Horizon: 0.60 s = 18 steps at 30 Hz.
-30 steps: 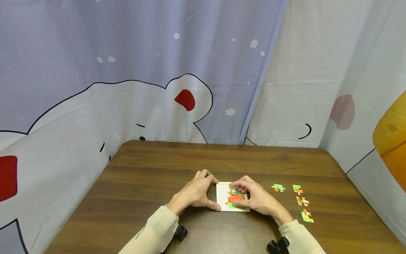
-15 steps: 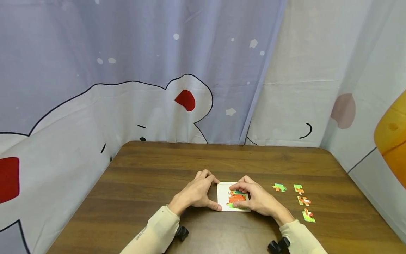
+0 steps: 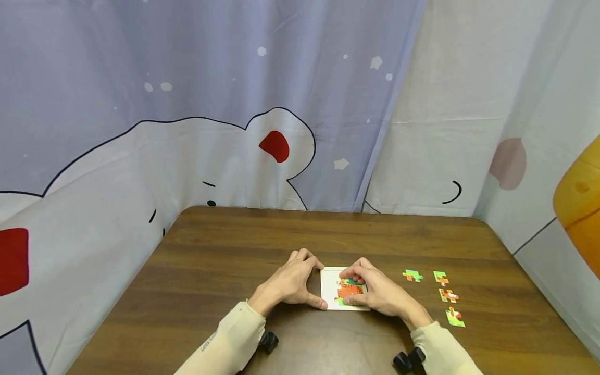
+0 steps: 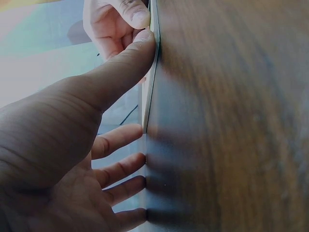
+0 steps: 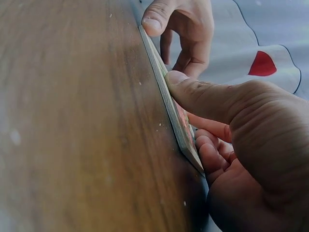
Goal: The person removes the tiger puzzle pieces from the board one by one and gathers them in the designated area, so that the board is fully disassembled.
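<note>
A square white-rimmed puzzle board (image 3: 329, 289) lies flat on the table. Joined jigsaw pieces (image 3: 349, 292) with an orange and green picture fill part of its right side. My left hand (image 3: 291, 282) holds the board at its left, thumb on the near corner and index fingertip at the far corner; the other fingers spread on the table in the left wrist view. My right hand (image 3: 378, 291) spans the joined pieces between thumb and index finger, its other fingers curled under the palm. In the right wrist view its thumb (image 5: 193, 92) presses near the board's edge. The fingers cover some of the picture.
Several loose jigsaw pieces lie right of the board: a green-orange one (image 3: 413, 276) and a column with an upper piece (image 3: 440, 278), a middle piece (image 3: 449, 296) and a lower piece (image 3: 455, 317). A printed curtain (image 3: 225, 161) hangs behind the brown wooden table (image 3: 211, 271).
Both hands keep their places on the board and pieces, with barely any visible movement. The loose pieces stay where they were; the head view shifts slightly.
</note>
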{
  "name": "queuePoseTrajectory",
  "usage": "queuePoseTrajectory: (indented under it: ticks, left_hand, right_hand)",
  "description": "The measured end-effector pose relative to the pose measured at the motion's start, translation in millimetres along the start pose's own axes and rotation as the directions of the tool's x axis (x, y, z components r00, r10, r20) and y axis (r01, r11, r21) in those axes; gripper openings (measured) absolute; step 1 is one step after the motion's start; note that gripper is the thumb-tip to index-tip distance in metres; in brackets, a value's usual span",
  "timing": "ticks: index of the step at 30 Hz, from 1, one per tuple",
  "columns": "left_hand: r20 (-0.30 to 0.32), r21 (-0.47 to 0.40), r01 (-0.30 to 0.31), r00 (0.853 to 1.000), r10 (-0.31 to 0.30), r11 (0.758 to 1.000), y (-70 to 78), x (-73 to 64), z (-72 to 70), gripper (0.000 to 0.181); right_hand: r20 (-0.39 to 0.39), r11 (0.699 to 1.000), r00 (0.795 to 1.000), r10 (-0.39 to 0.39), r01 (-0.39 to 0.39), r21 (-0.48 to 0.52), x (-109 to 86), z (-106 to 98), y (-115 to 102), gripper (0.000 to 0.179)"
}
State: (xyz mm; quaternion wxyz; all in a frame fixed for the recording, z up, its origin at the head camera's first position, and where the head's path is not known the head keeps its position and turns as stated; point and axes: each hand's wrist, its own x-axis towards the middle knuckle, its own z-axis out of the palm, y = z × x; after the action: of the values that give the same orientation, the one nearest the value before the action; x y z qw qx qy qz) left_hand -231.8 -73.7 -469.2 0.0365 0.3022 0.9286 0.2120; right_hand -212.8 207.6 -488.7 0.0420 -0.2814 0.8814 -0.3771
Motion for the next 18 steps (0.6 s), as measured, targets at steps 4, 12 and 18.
queuePoseTrajectory:
  ticks: [4, 12, 18]
  left_hand:
    - [0.000, -0.008, 0.000, 1.000, 0.000, 1.000, -0.3, 0.0, -0.1, 0.090]
    - [-0.004, -0.006, -0.002, 1.000, 0.002, 1.000, -0.2, 0.3, 0.0, 0.091]
    - [-0.010, -0.004, -0.008, 1.000, 0.008, 1.000, -0.1, -0.3, -0.5, 0.090]
  right_hand:
    - [-0.002, 1.000, 1.000, -0.006, 0.006, 0.023, -0.8, 0.7, -0.4, 0.048]
    - [-0.030, 0.998, 0.998, -0.048, 0.049, 0.040, 0.3, 1.3, 2.2, 0.050]
    - [-0.023, 0.998, 0.999, -0.036, 0.037, 0.058, 2.5, 2.8, 2.8, 0.053]
